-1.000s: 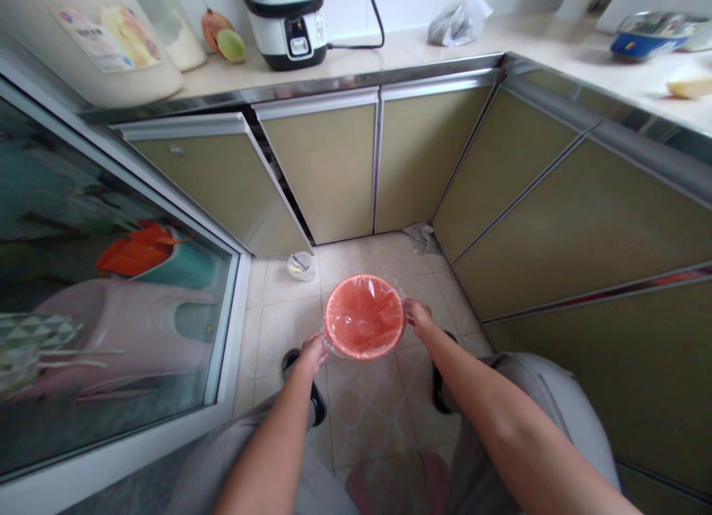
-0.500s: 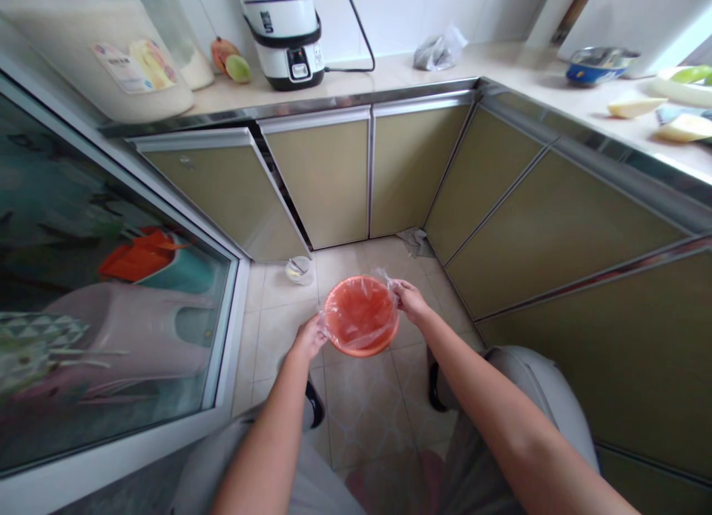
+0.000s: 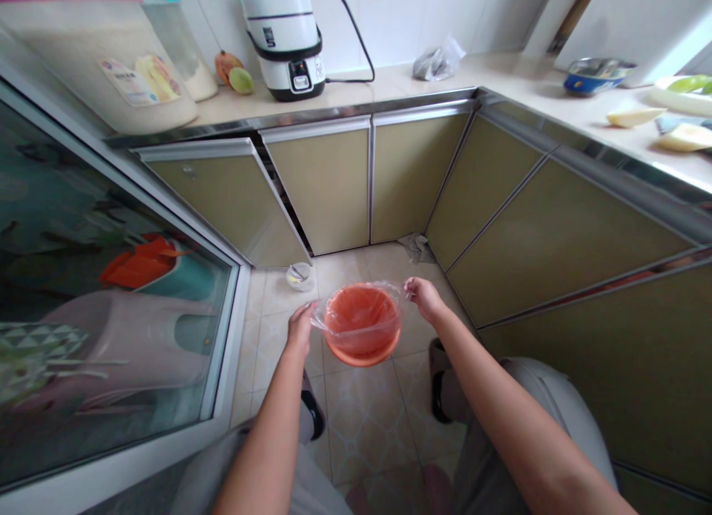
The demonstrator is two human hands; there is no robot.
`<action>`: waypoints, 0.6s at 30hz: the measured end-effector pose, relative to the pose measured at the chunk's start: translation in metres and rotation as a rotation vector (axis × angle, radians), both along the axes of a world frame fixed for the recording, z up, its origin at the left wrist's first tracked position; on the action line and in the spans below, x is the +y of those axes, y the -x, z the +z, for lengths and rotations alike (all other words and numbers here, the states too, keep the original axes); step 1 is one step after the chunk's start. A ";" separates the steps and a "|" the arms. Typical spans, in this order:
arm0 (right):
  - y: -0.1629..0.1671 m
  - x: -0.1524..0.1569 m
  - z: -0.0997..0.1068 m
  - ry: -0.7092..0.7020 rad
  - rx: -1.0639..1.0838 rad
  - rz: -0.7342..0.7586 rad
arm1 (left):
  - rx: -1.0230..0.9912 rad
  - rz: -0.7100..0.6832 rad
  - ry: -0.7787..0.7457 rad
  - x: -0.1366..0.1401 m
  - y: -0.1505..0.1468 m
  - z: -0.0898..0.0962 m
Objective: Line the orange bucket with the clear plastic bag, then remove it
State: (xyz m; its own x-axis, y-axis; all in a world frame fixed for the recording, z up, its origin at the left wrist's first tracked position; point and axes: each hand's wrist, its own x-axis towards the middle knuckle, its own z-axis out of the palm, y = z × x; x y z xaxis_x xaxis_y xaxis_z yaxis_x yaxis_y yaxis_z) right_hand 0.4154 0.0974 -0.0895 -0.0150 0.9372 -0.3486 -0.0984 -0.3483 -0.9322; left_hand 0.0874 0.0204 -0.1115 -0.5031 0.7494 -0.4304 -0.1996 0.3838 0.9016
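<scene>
Below me, between my feet, is a round orange plastic basin (image 3: 363, 358). A clear plastic bag (image 3: 356, 331) lies across its opening, its edges stretched out to both sides. My left hand (image 3: 301, 323) pinches the bag's left edge, apart from the basin's rim. On the other side, my right hand (image 3: 423, 296) grips the right edge between thumb and fingers, a little off the rim. Orange shows through the film; whether anything lies in the basin I cannot tell.
A small clear bowl (image 3: 300, 276) stands on the tiles near the tilted cabinet door (image 3: 216, 196). A grey cloth (image 3: 416, 248) lies in the cabinet corner. The counter holds a rice cooker (image 3: 289, 47), containers and a blue bowl (image 3: 595, 77). A glass door (image 3: 111, 225) is at left.
Both hands have moved apart, drawing the bag's edges wider past the basin's rim. The view has tilted slightly upward.
</scene>
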 end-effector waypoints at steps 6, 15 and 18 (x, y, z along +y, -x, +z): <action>-0.013 -0.009 0.037 -0.334 -0.127 0.025 | 0.115 0.109 -0.233 0.004 0.003 0.044; -0.032 -0.098 0.107 -0.241 0.118 0.295 | -0.074 -0.270 -0.397 -0.061 -0.004 0.138; -0.045 -0.151 0.118 -0.121 0.259 0.423 | -0.136 -0.461 -0.264 -0.111 -0.006 0.158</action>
